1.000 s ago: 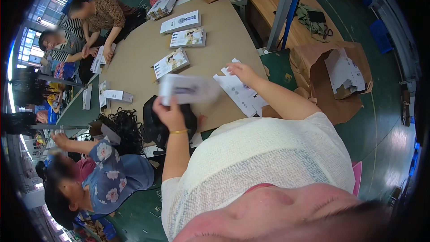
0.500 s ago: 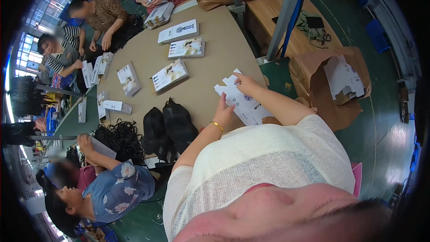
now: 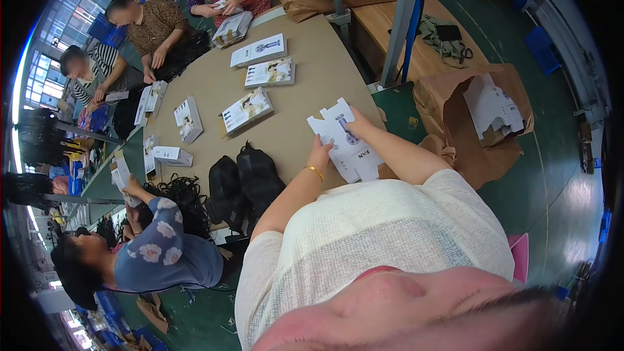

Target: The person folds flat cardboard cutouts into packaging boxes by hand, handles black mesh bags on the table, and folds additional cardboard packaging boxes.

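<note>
A flat white folding carton (image 3: 351, 149) with a printed fan picture lies between my two hands at the table's near right edge. My left hand (image 3: 318, 155) grips its left side, thumb on the face, a gold bangle on that wrist. On the opposite side my right hand (image 3: 359, 125) holds the upper right edge, its fingers partly behind the card. Cut flaps stick out at the carton's far end. Two black pouches (image 3: 261, 179) are on the table left of my left hand.
Made-up fan boxes (image 3: 247, 112) stand about the brown tabletop (image 3: 312, 58). A torn brown paper bag (image 3: 448, 110) holding more flat cartons is at my right, near a metal post (image 3: 402, 32). Black cords (image 3: 185, 198) lie left. Several co-workers handle boxes and cords around the table.
My right hand has gone from outstretched fingers on the carton to holding its right edge. The carton has shifted slightly left. A co-worker in a blue floral top has moved a box farther away.
</note>
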Available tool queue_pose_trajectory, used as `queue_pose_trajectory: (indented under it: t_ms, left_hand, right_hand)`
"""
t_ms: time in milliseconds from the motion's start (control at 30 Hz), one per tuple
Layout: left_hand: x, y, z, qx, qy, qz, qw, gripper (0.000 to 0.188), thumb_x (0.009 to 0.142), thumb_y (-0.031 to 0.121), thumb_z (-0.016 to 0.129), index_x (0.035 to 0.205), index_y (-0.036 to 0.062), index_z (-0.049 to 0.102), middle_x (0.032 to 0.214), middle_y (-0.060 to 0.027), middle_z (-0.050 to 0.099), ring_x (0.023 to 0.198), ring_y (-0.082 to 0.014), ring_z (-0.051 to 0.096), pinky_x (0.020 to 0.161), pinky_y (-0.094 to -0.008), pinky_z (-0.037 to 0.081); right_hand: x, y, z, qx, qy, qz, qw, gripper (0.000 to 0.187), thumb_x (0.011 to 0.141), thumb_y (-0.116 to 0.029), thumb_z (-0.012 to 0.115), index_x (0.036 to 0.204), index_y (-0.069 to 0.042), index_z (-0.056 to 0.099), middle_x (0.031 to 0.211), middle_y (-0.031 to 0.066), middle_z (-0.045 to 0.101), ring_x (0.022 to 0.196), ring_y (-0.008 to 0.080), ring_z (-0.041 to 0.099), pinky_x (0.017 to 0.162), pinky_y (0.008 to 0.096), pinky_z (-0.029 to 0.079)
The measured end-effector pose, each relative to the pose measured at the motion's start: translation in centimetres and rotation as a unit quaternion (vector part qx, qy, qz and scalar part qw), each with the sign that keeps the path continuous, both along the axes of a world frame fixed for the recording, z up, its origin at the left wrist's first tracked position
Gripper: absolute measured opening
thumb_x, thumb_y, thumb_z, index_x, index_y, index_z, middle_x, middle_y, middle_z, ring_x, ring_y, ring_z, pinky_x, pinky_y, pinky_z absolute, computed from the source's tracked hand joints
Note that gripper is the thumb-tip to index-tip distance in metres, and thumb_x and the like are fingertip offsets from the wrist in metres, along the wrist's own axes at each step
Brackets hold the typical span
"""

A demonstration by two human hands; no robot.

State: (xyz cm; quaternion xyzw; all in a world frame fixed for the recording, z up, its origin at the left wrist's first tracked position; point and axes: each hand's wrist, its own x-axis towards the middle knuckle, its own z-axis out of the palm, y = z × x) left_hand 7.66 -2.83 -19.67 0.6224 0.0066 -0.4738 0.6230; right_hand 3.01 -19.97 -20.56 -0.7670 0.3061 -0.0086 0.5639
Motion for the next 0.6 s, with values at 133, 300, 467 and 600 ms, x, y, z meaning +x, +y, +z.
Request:
queue_pose_trajectory:
  t_ms: [133, 300, 467, 600]
  left_hand:
    - [1.5, 0.2, -0.5, -0.019, -0.115, -0.001, 0.993, 0.075, 0.082, 0.008, 0.052, 0.142, 0.0063, 0.008, 0.142, -0.0192, 0.025, 0.128, -0.0282, 0.029, 0.103, -0.0347, 0.026]
    - [1.3, 2.4, -0.7, 0.034, -0.269, 0.003, 0.963, 0.070, 0.082, 0.009, 0.053, 0.140, 0.0031, 0.013, 0.138, -0.0233, 0.030, 0.127, -0.0295, 0.031, 0.102, -0.0335, 0.028]
    - [0.0, 2.6, 1.6, 0.015, -0.316, 0.005, 0.949, 0.067, 0.083, 0.010, 0.053, 0.138, -0.0026, 0.016, 0.131, -0.0251, 0.038, 0.121, -0.0317, 0.040, 0.099, -0.0345, 0.034]
    - [0.5, 4.0, -0.7, 0.049, -0.490, 0.069, 0.868, 0.056, 0.085, 0.012, 0.053, 0.131, -0.0052, 0.026, 0.118, -0.0218, 0.047, 0.100, -0.0267, 0.051, 0.086, -0.0332, 0.042]
  right_hand:
    - [-0.1, 1.1, -0.9, -0.023, -0.053, -0.029, 0.998, 0.069, 0.075, -0.013, 0.059, 0.136, -0.004, 0.029, 0.134, 0.0198, 0.037, 0.125, 0.0331, 0.034, 0.103, 0.0406, 0.028]
    - [-1.0, 4.7, 5.4, -0.188, 0.088, 0.053, 0.977, 0.070, 0.081, -0.025, 0.053, 0.139, -0.005, 0.020, 0.140, 0.0232, 0.025, 0.131, 0.0361, 0.024, 0.105, 0.0524, 0.019]
    - [-2.7, 5.3, 5.9, -0.285, 0.057, 0.054, 0.955, 0.068, 0.083, -0.031, 0.051, 0.138, -0.005, 0.020, 0.135, 0.0236, 0.034, 0.127, 0.0371, 0.031, 0.102, 0.0566, 0.019]
    - [-3.3, 6.1, 6.7, -0.267, -0.062, 0.021, 0.962, 0.061, 0.082, -0.025, 0.054, 0.133, -0.003, 0.030, 0.123, 0.0225, 0.047, 0.115, 0.0354, 0.044, 0.098, 0.0478, 0.031]
